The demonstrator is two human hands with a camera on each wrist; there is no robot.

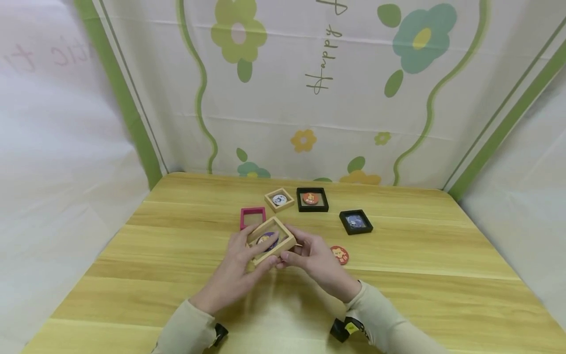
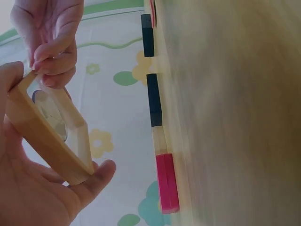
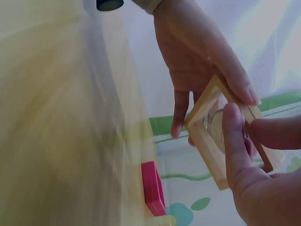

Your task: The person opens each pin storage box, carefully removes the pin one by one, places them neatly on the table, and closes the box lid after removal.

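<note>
Both hands hold a light wooden frame tilted above the table, a round purple badge showing inside it. The left hand grips its left side, one finger lying across the frame's face. At the lower right corner the right hand pinches the frame. In the left wrist view the wooden frame rests between the left thumb and fingers, the right fingertips at its upper corner. The right wrist view shows the wooden frame with a right finger pressed near the badge.
Behind the hands lie a pink frame, a small wooden frame with a white badge, and a black frame with a red badge. Another black frame is farther right. A red badge lies beside the right hand.
</note>
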